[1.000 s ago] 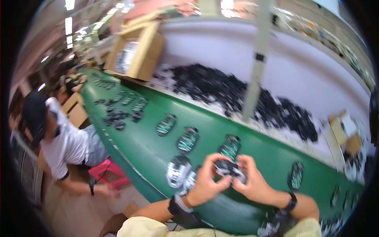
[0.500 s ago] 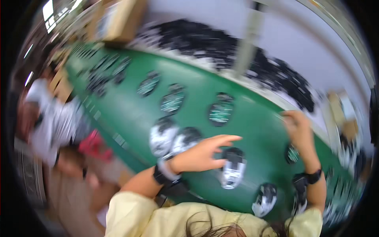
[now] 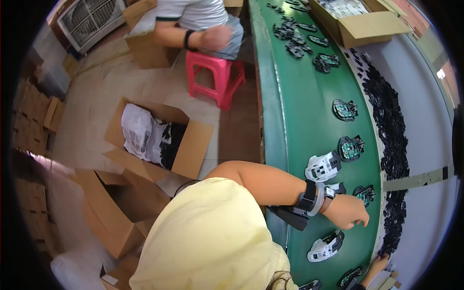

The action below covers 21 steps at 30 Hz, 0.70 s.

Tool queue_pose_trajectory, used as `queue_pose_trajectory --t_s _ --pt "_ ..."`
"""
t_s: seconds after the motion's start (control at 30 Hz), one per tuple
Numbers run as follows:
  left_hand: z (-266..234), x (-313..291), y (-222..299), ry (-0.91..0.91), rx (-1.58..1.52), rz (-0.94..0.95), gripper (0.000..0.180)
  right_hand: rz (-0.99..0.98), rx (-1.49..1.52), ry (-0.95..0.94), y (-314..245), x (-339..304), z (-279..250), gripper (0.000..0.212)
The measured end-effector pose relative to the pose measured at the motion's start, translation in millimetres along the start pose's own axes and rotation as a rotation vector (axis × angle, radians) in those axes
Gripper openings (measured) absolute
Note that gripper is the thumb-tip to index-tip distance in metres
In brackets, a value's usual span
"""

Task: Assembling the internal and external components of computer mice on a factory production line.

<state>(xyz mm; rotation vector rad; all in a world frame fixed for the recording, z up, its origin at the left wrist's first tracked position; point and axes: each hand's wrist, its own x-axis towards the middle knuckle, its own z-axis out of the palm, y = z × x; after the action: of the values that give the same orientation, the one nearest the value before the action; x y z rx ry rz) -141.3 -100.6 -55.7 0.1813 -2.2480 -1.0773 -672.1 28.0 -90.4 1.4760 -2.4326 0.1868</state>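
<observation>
The left hand (image 3: 346,212) hung empty, fingers loosely curled, near a white-and-black shell (image 3: 326,247) on the green work surface (image 3: 311,92) — a second earlier both hands had gripped a similar piece, so that hold was over. The right hand (image 3: 379,262) had reached the black parts (image 3: 395,215); its grip could not be told. A carton's white label (image 3: 110,279) was unreadable.

Circuit boards (image 3: 350,148) lie on the worktop (image 3: 314,106), right of the stool (image 3: 208,72).

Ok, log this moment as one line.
left hand: over green work surface | right hand: at black parts pile | near left hand: white-and-black shell
</observation>
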Motion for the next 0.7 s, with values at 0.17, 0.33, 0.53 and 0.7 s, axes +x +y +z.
queue_pose_trajectory --t_s 0.17,0.33,0.53,0.7 --pt "14.6 13.8 -12.1 0.028 0.102 0.110 0.034 -0.014 -0.044 0.014 36.6 2.9 -0.7 0.040" --pt "9.3 8.8 -14.1 0.067 0.117 0.062 0.031 0.043 -0.085 0.113 -30.2 13.1 -29.1 0.037" --pt "26.3 -11.8 18.5 0.189 0.235 0.076 0.035 0.028 0.544 0.069 -80.9 12.8 -69.4 0.023" --pt "28.8 -19.9 5.1 -0.182 0.496 -0.134 0.051 -0.194 0.516 -0.052 -156.6 -11.8 -99.0 0.021"
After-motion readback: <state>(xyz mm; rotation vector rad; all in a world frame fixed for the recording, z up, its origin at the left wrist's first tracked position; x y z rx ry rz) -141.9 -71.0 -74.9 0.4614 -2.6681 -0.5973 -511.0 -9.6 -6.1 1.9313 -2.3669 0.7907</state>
